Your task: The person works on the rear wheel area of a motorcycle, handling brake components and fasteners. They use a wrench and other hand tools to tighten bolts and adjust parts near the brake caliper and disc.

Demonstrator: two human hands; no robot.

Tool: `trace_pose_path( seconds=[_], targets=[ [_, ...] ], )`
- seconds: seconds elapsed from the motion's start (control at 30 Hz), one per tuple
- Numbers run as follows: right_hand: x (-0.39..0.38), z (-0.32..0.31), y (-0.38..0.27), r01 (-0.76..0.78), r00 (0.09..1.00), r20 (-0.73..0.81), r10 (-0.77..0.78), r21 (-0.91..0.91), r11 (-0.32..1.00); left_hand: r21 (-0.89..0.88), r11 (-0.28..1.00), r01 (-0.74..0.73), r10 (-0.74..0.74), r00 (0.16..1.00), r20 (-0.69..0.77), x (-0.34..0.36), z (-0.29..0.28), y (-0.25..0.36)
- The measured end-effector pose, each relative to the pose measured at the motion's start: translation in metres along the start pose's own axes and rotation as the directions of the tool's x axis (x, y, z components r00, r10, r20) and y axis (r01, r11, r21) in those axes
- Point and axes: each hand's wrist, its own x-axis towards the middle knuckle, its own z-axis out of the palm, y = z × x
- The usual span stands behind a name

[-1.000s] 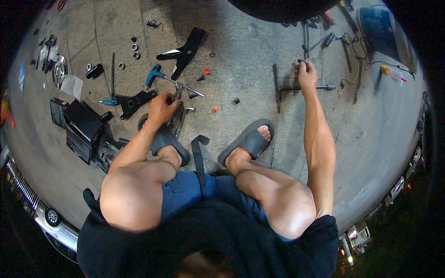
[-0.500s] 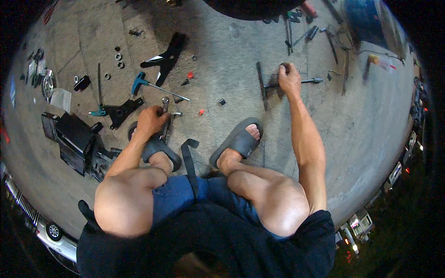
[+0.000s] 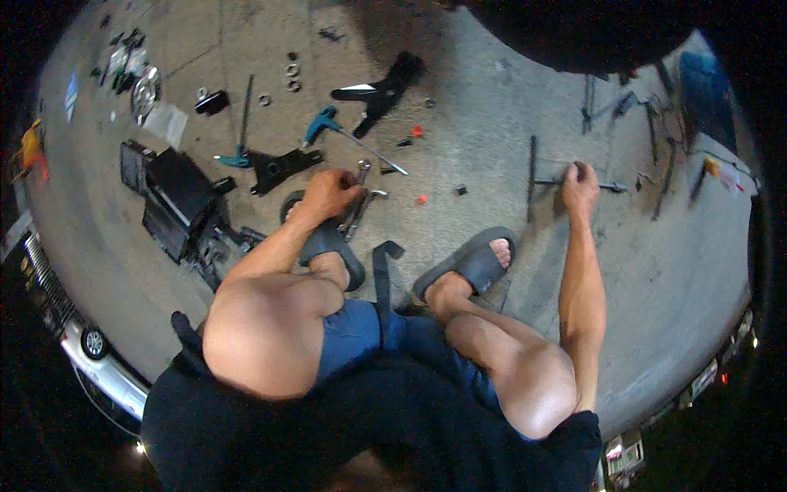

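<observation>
Two grey slide sandals (image 3: 479, 271), on concrete floor (image 3: 467, 148). One left hand (image 3: 332, 193), fingers curled at two wrenches (image 3: 363, 172); grip cannot be told. One right hand (image 3: 580, 190), fingers drawn together over one T-handle wrench (image 3: 548, 181); contents hidden. Between hands: broad floor bearing one black cube (image 3: 461, 190), one orange piece (image 3: 422, 199). Beyond: two teal-handled hex keys (image 3: 320, 125), two black brackets (image 3: 283, 170). Far edge: one dark rounded form (image 3: 590, 33).

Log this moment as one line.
left hand: at spanner | right hand: over T-shaped wrench, contact unclear | nearby: teal-handled tools
</observation>
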Motion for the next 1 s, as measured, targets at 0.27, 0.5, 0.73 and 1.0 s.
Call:
trace_pose_path(
  seconds=[0.27, 0.5, 0.73, 1.0],
  targets=[
    [0.006, 0.002, 0.004, 0.037, 0.999, -0.021, -0.037, 0.014, 0.999, -0.05, 0.997, -0.061, 0.052, 0.985, -0.162, -0.005, -0.012, 0.004],
    [-0.004, 0.001, -0.017, 0.005, 1.0, -0.022, -0.005, 0.0, 1.0, 0.047, 0.974, -0.222, 0.227, 0.956, -0.187, -0.023, -0.007, 0.017],
    [-0.01, 0.019, -0.041, 0.157, 0.986, 0.031, -0.162, 0.126, 0.98, 0.213, 0.968, -0.131, 0.115, 0.99, 0.083, -0.026, 0.018, 0.025],
    [-0.008, 0.023, -0.047, 0.2, 0.979, 0.0, -0.205, 0.225, 0.954, -0.288, 0.914, -0.285, 0.339, 0.927, 0.158, -0.023, 0.004, 0.032]
  ],
)
